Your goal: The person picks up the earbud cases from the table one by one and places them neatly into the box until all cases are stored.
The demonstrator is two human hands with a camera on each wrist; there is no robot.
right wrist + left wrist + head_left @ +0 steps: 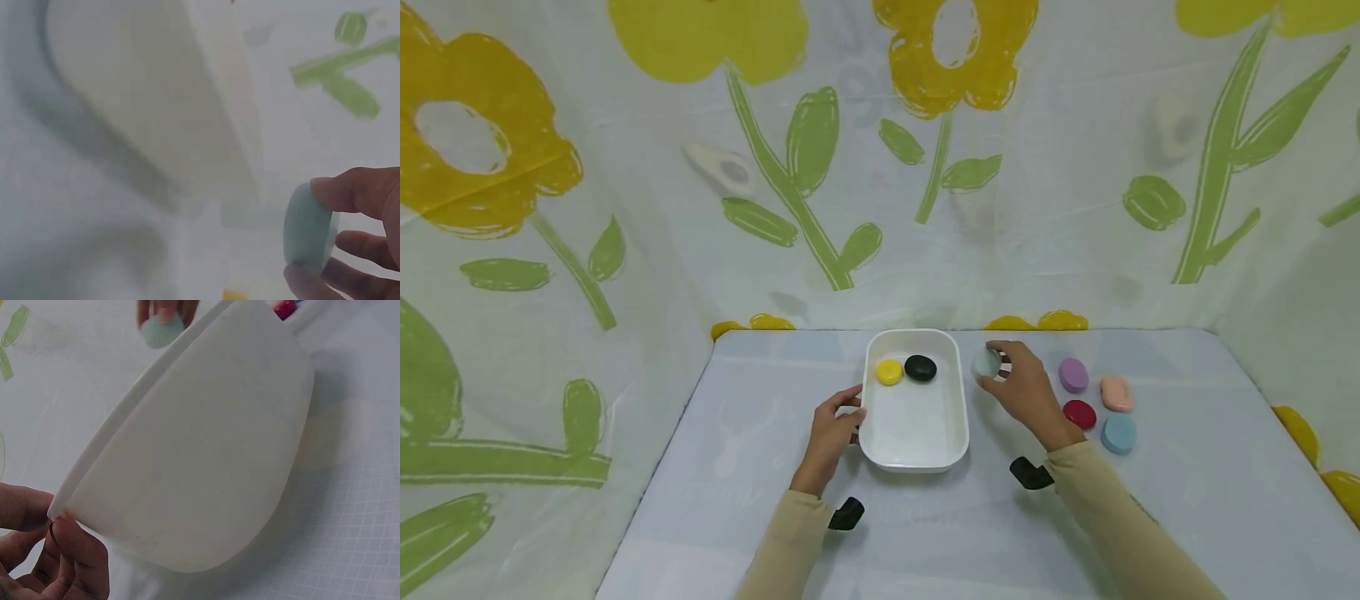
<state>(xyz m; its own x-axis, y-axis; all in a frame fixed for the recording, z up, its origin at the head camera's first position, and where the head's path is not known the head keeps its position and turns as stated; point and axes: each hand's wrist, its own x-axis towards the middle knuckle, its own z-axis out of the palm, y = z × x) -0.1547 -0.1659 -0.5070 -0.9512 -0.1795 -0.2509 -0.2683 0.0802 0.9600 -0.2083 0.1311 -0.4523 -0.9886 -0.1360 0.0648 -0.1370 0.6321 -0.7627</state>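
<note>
Both forearms are reaching forward, sleeved. Left hand [833, 429] is sitting near-left, fingers curling in a pinch. Right hand [1024, 390] is lifting farther right, fingertips pinching.

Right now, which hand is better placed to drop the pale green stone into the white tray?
Right. The right hand already pinches the pale green stone just beside the white tray, on the tray's right. The left hand grips the tray's left rim, so it looks busy steadying it.

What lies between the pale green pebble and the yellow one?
Head view: the tray's right rim and the black pebble lie between the pale green pebble and the yellow pebble.
</note>
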